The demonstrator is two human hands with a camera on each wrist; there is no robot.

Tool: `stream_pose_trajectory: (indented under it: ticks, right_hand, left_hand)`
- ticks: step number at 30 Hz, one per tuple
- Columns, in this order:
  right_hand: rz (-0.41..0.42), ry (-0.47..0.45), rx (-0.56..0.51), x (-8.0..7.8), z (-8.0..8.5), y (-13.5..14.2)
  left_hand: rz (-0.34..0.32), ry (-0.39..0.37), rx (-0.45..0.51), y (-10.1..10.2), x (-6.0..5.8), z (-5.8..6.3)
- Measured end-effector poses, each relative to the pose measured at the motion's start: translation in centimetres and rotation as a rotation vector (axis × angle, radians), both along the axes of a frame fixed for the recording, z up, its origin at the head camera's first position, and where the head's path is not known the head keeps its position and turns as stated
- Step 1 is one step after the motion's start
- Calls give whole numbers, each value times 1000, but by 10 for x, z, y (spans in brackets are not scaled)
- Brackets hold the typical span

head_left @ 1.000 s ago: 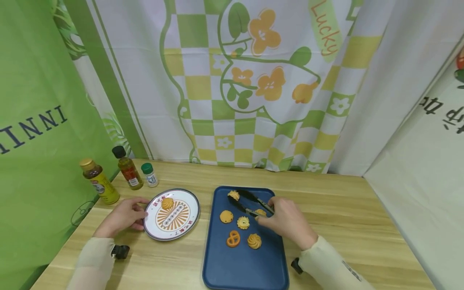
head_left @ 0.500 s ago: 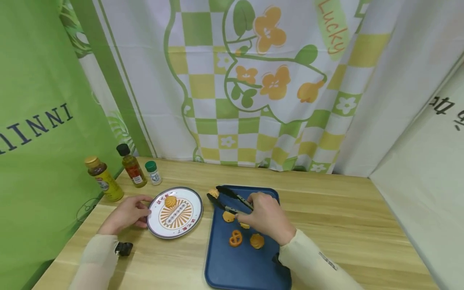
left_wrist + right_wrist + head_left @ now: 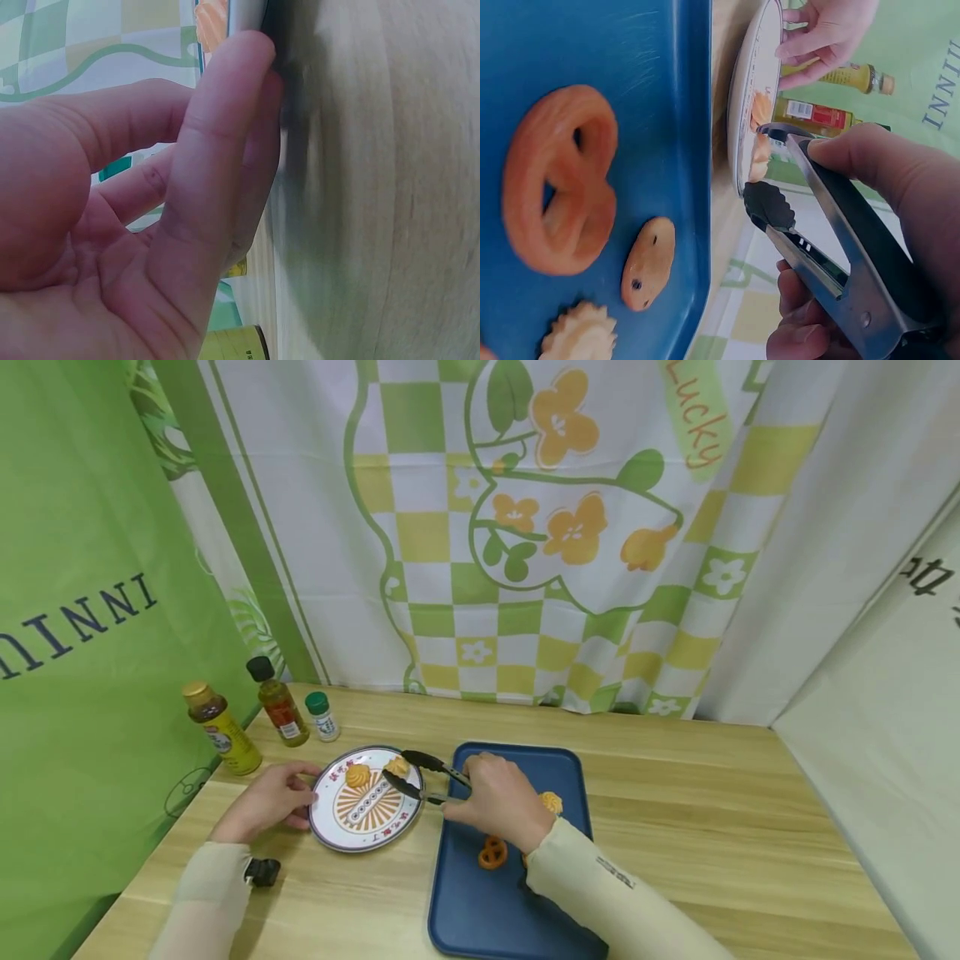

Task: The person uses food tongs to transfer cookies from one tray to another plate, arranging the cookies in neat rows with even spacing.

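Note:
My left hand [image 3: 273, 802] holds the left rim of a round white plate [image 3: 339, 831] patterned in orange and blue. One swirled cookie [image 3: 357, 776] rests on it. Gripped in my right hand [image 3: 498, 797] are black-tipped metal tongs [image 3: 448, 772], reaching left over the plate's right rim. A second cookie [image 3: 397, 767] shows at that side, with the tong tips on either side of it; the right wrist view shows those tips spread apart. Beneath my right arm lies a blue tray [image 3: 480, 918] bearing a pretzel [image 3: 562, 180], a dotted cookie [image 3: 649, 262] and other cookies, partly hidden by the arm.
Behind the plate at the left stand a yellow-labelled bottle [image 3: 231, 743], an oil bottle [image 3: 283, 714] and a green-capped shaker [image 3: 322, 722]. A patterned curtain [image 3: 495, 635] hangs along the back edge of the wooden table [image 3: 690, 802].
My right hand has moved left with the tongs, carrying a cookie from the tray's far left corner to the plate. My left hand stays at the plate's rim.

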State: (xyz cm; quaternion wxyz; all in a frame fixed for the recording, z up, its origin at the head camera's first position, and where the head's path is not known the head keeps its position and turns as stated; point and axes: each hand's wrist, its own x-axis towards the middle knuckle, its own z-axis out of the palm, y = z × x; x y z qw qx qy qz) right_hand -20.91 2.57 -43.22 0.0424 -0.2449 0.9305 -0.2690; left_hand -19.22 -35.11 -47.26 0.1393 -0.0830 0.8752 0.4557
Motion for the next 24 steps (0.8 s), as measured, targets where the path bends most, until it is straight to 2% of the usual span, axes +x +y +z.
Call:
stream_pose_trajectory:
  ticks: [13,19,24]
  right_hand:
    - [-6,59,118,-4,-6,-23]
    - [-22,51,127,-5,-6,-24]
    - [-17,21,85,-4,-6,-23]
  left_hand:
    - [-12,6,-7,1,-2,-1]
    - [-12,-1,-3,1,-1,0]
    - [-15,-1,-6,0,-1,1]
